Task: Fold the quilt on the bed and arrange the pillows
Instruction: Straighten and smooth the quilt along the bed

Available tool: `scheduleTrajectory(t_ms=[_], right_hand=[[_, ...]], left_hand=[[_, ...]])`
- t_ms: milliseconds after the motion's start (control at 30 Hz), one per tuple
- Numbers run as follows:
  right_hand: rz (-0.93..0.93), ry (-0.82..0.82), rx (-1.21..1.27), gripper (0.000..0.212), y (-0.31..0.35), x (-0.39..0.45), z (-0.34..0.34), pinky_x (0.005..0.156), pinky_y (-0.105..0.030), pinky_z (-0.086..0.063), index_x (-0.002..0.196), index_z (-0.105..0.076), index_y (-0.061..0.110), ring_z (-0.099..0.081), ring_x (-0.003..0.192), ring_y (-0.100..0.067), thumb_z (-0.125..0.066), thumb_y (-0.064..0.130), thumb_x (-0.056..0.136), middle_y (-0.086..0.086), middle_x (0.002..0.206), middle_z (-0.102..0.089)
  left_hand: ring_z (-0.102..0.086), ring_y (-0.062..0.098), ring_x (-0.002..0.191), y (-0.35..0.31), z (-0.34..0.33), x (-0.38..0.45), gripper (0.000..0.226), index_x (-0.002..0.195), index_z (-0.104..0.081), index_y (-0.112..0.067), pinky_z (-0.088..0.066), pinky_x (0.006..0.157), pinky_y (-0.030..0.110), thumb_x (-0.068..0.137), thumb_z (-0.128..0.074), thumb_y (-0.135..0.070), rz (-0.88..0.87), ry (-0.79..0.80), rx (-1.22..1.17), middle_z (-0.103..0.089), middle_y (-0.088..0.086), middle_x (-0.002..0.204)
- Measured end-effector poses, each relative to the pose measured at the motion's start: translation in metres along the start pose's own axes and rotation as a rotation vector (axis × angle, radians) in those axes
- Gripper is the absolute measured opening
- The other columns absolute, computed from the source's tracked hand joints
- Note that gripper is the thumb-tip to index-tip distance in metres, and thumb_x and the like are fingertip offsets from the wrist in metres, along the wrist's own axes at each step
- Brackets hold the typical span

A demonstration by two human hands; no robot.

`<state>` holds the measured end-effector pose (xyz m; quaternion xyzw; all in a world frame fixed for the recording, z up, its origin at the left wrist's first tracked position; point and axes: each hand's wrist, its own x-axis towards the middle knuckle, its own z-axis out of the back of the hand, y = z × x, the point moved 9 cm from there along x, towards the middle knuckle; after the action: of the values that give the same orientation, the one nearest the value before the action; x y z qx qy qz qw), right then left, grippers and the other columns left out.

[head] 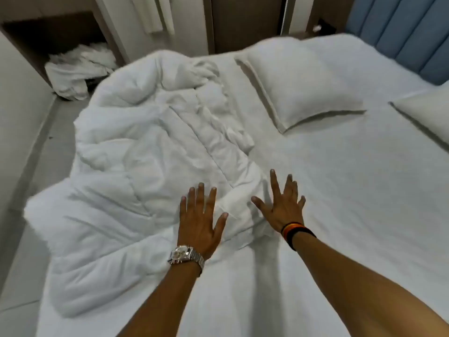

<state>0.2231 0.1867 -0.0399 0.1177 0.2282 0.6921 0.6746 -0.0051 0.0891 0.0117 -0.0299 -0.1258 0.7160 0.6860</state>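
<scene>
L hand [198,221] is spread flat, palm down, fingers splayed wide, pressing on the near edge of the quilt [136,152]; it grips nothing. A silver wristwatch [185,255] sits on that wrist. R hand [281,205] is also fully open w/ fingers fanned, palm down, holding nothing; its thumb side lies over the quilt's rumpled edge while the other fingers reach over the bare white sheet [352,203]. Striped bands in black, red & orange [295,233] circle the R wrist. Both forearms reach in from the bottom of the view, well apart at the elbows, hands near each other. The quilt is white, unfolded & bunched in a crumpled heap on the L half of the bed, w/ its outer side spilling over the mattress edge toward the floor [26,276]. Beyond the hands, a white pillow [298,86] w/ a flanged border lies flat on the sheet toward the head of the bed, just beside the quilt's far end. A 2nd pillow [427,117] shows only partly at the R edge, apart from the 1st. A blue padded headboard [398,32] stands behind the pillows at top R. At top L, a pile of white linen [77,66] sits in a dark-lined recess at floor level, apart from the bed.
</scene>
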Motion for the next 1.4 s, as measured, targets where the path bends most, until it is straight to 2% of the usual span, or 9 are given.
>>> scheduleTrajectory(t_ms=[100, 233, 333, 567, 800, 1000, 1133, 1300, 1400], right_hand=[[-0.060, 0.058, 0.205, 0.103, -0.010, 0.029, -0.031, 0.123, -0.066, -0.010, 0.150, 0.022, 0.065, -0.009, 0.160, -0.033, -0.040, 0.099, 0.074, -0.012, 0.175, -0.002], [-0.100, 0.089, 0.453, 0.115, -0.007, 0.040, -0.068, 0.110, -0.049, -0.045, 0.144, 0.024, 0.071, -0.055, 0.136, -0.033, -0.050, 0.103, 0.063, -0.006, 0.159, -0.047], [-0.062, 0.079, 0.443, 0.115, -0.001, 0.025, -0.086, 0.098, -0.043, -0.053, 0.149, 0.018, 0.068, -0.064, 0.123, -0.033, -0.055, 0.098, 0.065, -0.007, 0.150, -0.056], [-0.007, -0.015, 0.527, 0.089, 0.011, -0.037, -0.070, 0.087, -0.029, -0.050, 0.155, -0.005, 0.062, -0.068, 0.115, -0.025, -0.062, 0.067, 0.086, 0.004, 0.138, -0.067], [0.019, -0.091, 0.571, 0.083, 0.006, -0.147, 0.013, 0.088, -0.025, -0.046, 0.151, -0.011, 0.072, -0.067, 0.117, -0.022, -0.063, 0.064, 0.086, 0.009, 0.138, -0.067], [0.005, -0.120, 0.461, 0.082, -0.044, -0.264, 0.060, 0.080, -0.033, -0.057, 0.150, -0.008, 0.073, -0.071, 0.082, -0.016, -0.058, 0.063, 0.087, 0.007, 0.100, -0.076], [-0.024, -0.092, 0.381, 0.079, -0.110, -0.321, 0.069, 0.087, -0.027, -0.048, 0.152, -0.012, 0.070, -0.071, 0.107, -0.027, -0.061, 0.058, 0.091, 0.003, 0.126, -0.073], [-0.134, -0.012, 0.386, 0.076, -0.214, -0.386, 0.076, 0.096, -0.028, -0.046, 0.150, -0.024, 0.070, -0.064, 0.124, -0.020, -0.068, 0.054, 0.089, 0.025, 0.132, -0.061], [-0.252, 0.055, 0.346, 0.080, -0.270, -0.421, 0.068, 0.098, -0.034, -0.049, 0.154, -0.029, 0.059, -0.061, 0.128, -0.027, -0.072, 0.055, 0.087, 0.011, 0.144, -0.062]], left_hand=[[-0.007, 0.034, 0.162, 0.001, -0.045, 0.015, 0.074, 0.167, -0.023, -0.021, -0.010, 0.128, 0.058, 0.103, -0.030, -0.059, 0.054, -0.008, 0.046, -0.008, 0.013, 0.175], [-0.008, 0.036, 0.162, 0.016, -0.079, 0.030, 0.072, 0.167, -0.023, -0.022, -0.006, 0.128, 0.058, 0.104, -0.031, -0.056, 0.078, -0.047, 0.121, -0.009, 0.014, 0.175], [-0.005, 0.034, 0.162, 0.025, -0.092, 0.033, 0.070, 0.168, -0.018, -0.024, -0.005, 0.128, 0.058, 0.105, -0.026, -0.054, 0.117, -0.021, 0.101, -0.006, 0.012, 0.176], [-0.010, 0.032, 0.162, 0.022, -0.077, -0.001, 0.072, 0.168, -0.013, -0.030, -0.009, 0.128, 0.056, 0.101, -0.008, -0.056, 0.127, 0.126, 0.016, -0.006, 0.006, 0.176], [-0.005, 0.030, 0.162, -0.028, -0.019, -0.072, 0.068, 0.167, -0.005, -0.039, -0.008, 0.128, 0.055, 0.102, -0.008, -0.059, 0.040, 0.142, -0.132, -0.001, 0.000, 0.177], [0.003, 0.028, 0.163, -0.104, -0.004, -0.169, 0.069, 0.167, -0.008, -0.039, -0.004, 0.127, 0.057, 0.102, -0.007, -0.063, -0.050, 0.179, -0.181, 0.001, -0.002, 0.177], [0.009, 0.031, 0.162, -0.155, -0.023, -0.229, 0.071, 0.167, -0.009, -0.038, 0.003, 0.127, 0.060, 0.102, -0.006, -0.067, -0.111, 0.184, -0.108, 0.006, -0.001, 0.176], [0.007, 0.035, 0.162, -0.214, -0.061, -0.282, 0.069, 0.167, -0.011, -0.039, 0.007, 0.127, 0.061, 0.104, -0.013, -0.067, -0.126, 0.219, -0.072, -0.001, 0.001, 0.177], [0.000, 0.037, 0.162, -0.252, -0.094, -0.322, 0.072, 0.167, -0.014, -0.037, 0.005, 0.125, 0.063, 0.101, -0.013, -0.068, -0.197, 0.345, -0.031, -0.004, 0.001, 0.176]])
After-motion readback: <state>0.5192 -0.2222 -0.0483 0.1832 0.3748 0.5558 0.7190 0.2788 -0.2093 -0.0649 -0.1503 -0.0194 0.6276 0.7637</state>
